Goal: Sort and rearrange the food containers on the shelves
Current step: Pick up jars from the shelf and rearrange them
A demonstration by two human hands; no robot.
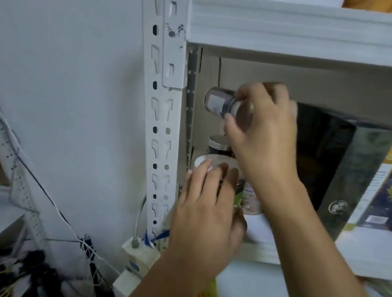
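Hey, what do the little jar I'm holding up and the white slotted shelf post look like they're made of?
The small jar looks like clear glass or hard plastic, glossy, with shiny highlights; blur leaves it open. The shelf post looks like white-painted metal, likely steel: punched slots, chipped paint near the top.

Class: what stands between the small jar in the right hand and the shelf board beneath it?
A silver-lidded dark jar sits below the small jar; in front, the left hand rests on a white-lidded container.
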